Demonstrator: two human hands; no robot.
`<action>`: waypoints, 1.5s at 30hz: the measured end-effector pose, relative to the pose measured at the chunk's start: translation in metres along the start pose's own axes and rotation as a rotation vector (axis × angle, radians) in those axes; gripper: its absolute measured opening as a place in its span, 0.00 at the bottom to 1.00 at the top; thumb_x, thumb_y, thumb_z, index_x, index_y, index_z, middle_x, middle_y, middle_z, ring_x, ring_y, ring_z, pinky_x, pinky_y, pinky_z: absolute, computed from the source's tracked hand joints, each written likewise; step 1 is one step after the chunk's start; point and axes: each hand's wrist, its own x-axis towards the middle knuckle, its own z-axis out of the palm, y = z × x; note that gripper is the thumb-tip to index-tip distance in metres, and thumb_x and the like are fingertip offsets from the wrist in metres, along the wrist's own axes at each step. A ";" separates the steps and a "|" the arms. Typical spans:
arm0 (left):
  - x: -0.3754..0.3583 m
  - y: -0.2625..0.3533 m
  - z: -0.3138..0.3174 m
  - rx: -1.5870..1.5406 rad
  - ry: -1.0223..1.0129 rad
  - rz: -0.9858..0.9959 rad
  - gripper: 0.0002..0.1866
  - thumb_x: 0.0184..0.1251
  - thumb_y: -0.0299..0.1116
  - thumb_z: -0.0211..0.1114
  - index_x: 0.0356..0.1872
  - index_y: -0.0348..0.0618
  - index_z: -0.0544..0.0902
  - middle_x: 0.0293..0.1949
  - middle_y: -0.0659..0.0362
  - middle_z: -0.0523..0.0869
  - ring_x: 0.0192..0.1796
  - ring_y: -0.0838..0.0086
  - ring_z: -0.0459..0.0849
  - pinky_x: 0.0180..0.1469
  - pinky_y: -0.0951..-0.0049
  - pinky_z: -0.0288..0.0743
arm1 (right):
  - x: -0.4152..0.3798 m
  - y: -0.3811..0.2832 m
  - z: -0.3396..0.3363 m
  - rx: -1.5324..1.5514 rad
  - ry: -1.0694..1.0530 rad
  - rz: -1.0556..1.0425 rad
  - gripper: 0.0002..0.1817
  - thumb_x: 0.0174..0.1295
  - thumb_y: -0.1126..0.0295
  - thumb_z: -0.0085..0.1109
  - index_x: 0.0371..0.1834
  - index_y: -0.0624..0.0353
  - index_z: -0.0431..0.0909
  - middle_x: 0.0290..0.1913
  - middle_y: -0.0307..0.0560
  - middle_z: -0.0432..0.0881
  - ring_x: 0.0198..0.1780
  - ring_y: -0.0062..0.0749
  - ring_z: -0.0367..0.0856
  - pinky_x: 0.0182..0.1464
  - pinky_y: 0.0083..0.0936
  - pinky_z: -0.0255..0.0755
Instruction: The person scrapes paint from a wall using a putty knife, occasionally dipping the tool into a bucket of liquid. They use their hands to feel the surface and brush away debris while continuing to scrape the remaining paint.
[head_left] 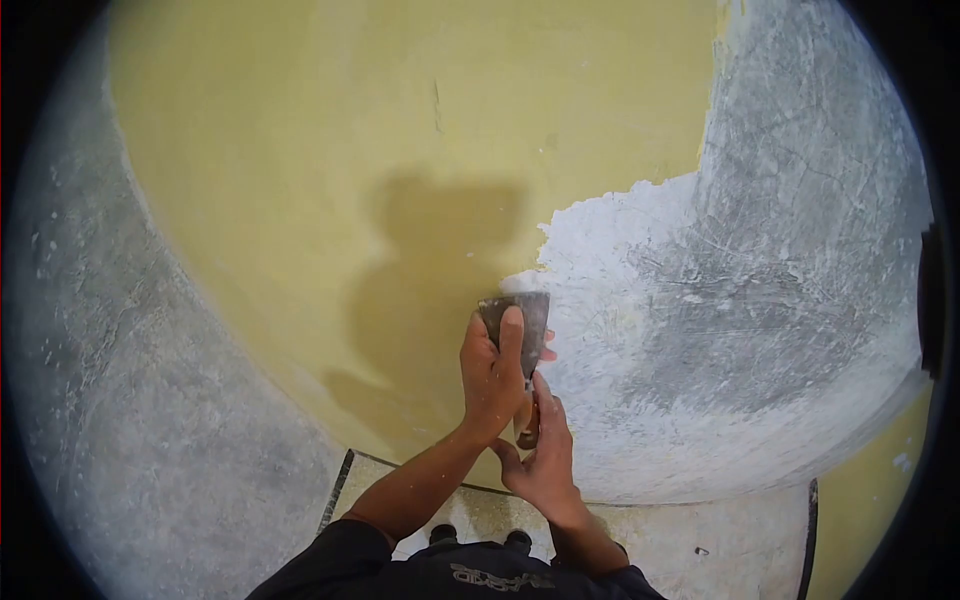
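A wide-bladed scraper [537,322] with a dark, worn blade stands upright, its blade edge at the lower rim of the yellow paint [300,130]. My left hand [492,378] is closed on the blade, thumb lying along its face and fingertips showing past its right side. Lower down, my right hand [545,460] is closed about the short handle [527,432], which its fingers partly cover. Just above the blade edge shows a small white patch [525,281], where the yellow coat is gone or lifted.
Bare, scratched grey-white wall [740,300] spreads to the right of a ragged paint edge. More grey surface [150,350] curves along the left. Below are a pale floor [680,540] with dark border strips and my shoes [442,534]. A dark object [931,300] sits at the far right.
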 end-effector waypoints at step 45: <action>0.014 -0.034 -0.035 -0.289 -0.625 -0.197 0.28 0.84 0.45 0.44 0.45 0.28 0.85 0.32 0.50 0.91 0.37 0.71 0.90 0.41 0.71 0.82 | 0.051 -0.061 0.024 -0.965 0.171 0.290 0.37 0.66 0.69 0.55 0.80 0.48 0.56 0.38 0.66 0.84 0.26 0.61 0.83 0.29 0.49 0.79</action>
